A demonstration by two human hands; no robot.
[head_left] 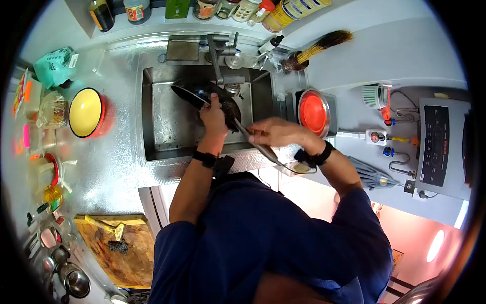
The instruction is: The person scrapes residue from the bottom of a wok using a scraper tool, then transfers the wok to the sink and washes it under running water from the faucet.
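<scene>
A dark pan (188,95) is tilted inside the metal sink (164,121), under the faucet (218,66). My left hand (213,119) is closed at the pan, its fingers near the rim, and covers part of it. Whether a small cloth or scrubber is under those fingers cannot be made out. From the pan, a long handle (267,152) slants down to the right across the sink's front edge. Around its upper part, my right hand (276,133) is wrapped. Both wrists wear black bands.
Left of the sink stands a yellow-lined bowl (85,112). A red basin (314,114) sits on the right, below a brush (324,48). Bottles and jars (205,9) line the back ledge. A wooden cutting board (121,258) with a yellow-handled scraper (104,225) lies at lower left.
</scene>
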